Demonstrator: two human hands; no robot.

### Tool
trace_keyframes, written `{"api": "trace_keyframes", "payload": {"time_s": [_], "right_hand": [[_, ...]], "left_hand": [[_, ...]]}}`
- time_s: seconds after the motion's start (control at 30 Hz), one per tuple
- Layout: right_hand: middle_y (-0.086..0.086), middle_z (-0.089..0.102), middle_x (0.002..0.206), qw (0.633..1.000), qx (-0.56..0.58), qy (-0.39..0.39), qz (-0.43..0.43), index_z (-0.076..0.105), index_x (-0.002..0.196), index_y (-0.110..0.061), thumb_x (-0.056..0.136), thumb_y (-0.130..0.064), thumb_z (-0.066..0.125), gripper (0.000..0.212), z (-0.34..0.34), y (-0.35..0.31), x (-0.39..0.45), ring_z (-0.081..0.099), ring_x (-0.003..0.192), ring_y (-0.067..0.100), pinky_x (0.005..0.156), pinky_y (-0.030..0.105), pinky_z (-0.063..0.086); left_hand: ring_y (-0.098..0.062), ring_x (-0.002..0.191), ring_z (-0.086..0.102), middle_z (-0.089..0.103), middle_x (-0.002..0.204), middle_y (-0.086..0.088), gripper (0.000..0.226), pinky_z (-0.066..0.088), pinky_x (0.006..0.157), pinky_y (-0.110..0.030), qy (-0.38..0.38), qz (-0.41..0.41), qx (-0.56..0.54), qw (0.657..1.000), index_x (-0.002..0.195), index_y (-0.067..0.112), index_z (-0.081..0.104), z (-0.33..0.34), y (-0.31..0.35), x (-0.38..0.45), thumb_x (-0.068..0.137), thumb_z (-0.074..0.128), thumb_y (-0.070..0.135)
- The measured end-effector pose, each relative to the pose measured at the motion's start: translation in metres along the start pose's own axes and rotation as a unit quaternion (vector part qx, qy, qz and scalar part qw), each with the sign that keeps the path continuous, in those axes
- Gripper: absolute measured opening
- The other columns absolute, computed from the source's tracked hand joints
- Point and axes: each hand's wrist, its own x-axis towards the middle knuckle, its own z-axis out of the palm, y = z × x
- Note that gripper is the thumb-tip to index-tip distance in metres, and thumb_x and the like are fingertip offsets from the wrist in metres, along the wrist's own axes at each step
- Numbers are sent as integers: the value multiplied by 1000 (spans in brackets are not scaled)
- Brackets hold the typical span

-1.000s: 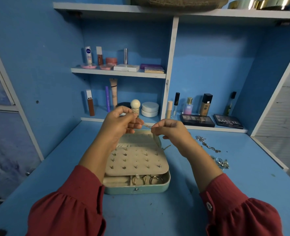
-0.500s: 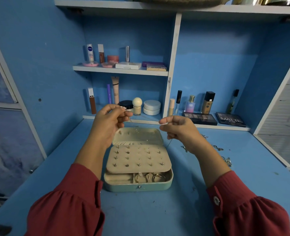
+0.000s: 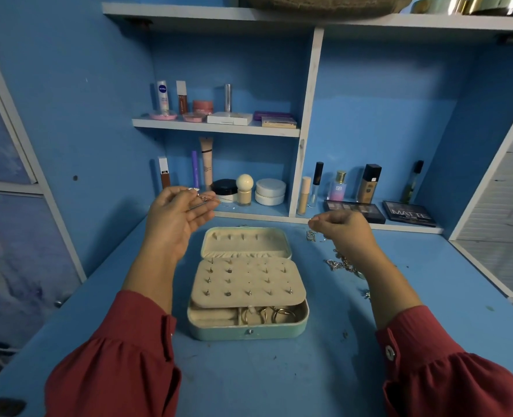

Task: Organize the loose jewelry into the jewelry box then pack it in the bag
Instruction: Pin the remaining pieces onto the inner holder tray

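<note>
A mint jewelry box (image 3: 249, 334) lies open at the middle of the blue desk. Its beige stud panel (image 3: 247, 282) carries several earrings, and rings sit in the front tray (image 3: 267, 316). My left hand (image 3: 178, 218) is raised at the box's far left and pinches one end of a thin necklace chain (image 3: 204, 198) between thumb and fingertips. My right hand (image 3: 341, 231), fingers curled, pinches near the far right corner of the box; the fine chain between the hands barely shows. Loose silver jewelry (image 3: 338, 264) lies on the desk right of the box, partly behind my right wrist.
Cosmetics fill the shelves behind: bottles and jars (image 3: 244, 191), two eyeshadow palettes (image 3: 409, 213), and tubes on the upper shelf (image 3: 216, 127). An olive fabric item (image 3: 324, 3) lies on the top shelf. A white frame (image 3: 484, 266) bounds the desk's right edge.
Both hands have drawn apart, the left going left and the right going right, stretching the chain above the box. The view has shifted slightly downward.
</note>
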Motion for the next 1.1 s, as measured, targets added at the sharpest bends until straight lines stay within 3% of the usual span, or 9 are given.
{"api": "trace_keyframes", "payload": {"time_s": [0.07, 0.1, 0.17, 0.3, 0.43, 0.63, 0.87, 0.97, 1.1], "right_hand": [[12, 72, 95, 996, 85, -16, 31, 71, 93, -6, 88, -19, 67, 15, -2, 2, 2, 71, 80, 26, 74, 37, 59], [16, 72, 96, 986, 157, -34, 46, 69, 95, -1, 90, -14, 65, 15, -3, 1, 0, 72, 81, 24, 77, 37, 60], [18, 72, 92, 960, 268, -54, 53, 65, 94, 3, 91, -8, 61, 12, -6, -3, -2, 73, 79, 22, 72, 29, 60], [12, 73, 79, 928, 368, -55, 29, 62, 96, 5, 92, -5, 57, 11, -13, -24, -2, 72, 71, 18, 63, 22, 58], [12, 73, 79, 929, 366, -53, -4, 62, 95, 4, 90, -5, 60, 10, -15, -58, 1, 72, 73, 19, 61, 21, 57], [10, 73, 77, 939, 318, -119, -49, 63, 91, 0, 89, -3, 63, 3, 3, -117, 3, 73, 75, 20, 66, 24, 59], [11, 72, 71, 939, 299, -159, -67, 63, 84, -1, 89, -1, 62, 5, 30, -157, 9, 72, 68, 19, 59, 23, 58], [11, 72, 71, 946, 278, -153, -57, 63, 84, -1, 90, -2, 62, 6, 40, -156, 13, 72, 67, 18, 60, 24, 59], [15, 71, 76, 950, 267, -154, -42, 63, 86, 2, 90, -1, 61, 5, 52, -146, 15, 71, 63, 17, 63, 24, 60]], "left_hand": [[-27, 84, 73, 74, 88, -16, 12, 58, 66, -30, 5, -3, -12, 1000, 87, 12, 49, -3, 0, 2, 97, 49, 6], [-27, 85, 73, 73, 90, -18, 11, 58, 66, -30, 8, -7, -16, 1000, 87, 11, 49, -4, -1, 3, 97, 49, 5], [-28, 86, 72, 71, 93, -22, 10, 58, 65, -30, 15, -20, -20, 999, 87, 8, 49, -6, -3, 5, 96, 49, 3], [-28, 83, 73, 70, 94, -25, 5, 59, 68, -29, 7, -48, 14, 999, 92, 3, 51, -7, -10, 7, 95, 50, -1], [-28, 84, 72, 70, 93, -23, 14, 60, 71, -29, -38, -78, 78, 993, 108, 0, 56, -7, -16, 8, 95, 50, -2], [-30, 86, 72, 71, 94, -23, 16, 60, 72, -32, -104, -130, 118, 979, 107, -2, 61, 1, -22, 7, 95, 50, -3], [-31, 81, 72, 69, 91, -27, 17, 59, 64, -30, -155, -196, 47, 967, 103, -10, 60, 9, -21, 4, 92, 48, -6], [-34, 83, 72, 68, 94, -29, 18, 60, 65, -32, -153, -244, 6, 958, 97, -10, 60, 9, -20, 4, 93, 50, 5], [-36, 87, 71, 67, 100, -30, 47, 61, 69, -36, -160, -269, -12, 950, 97, -10, 62, 6, -20, 7, 100, 42, 33]]}}
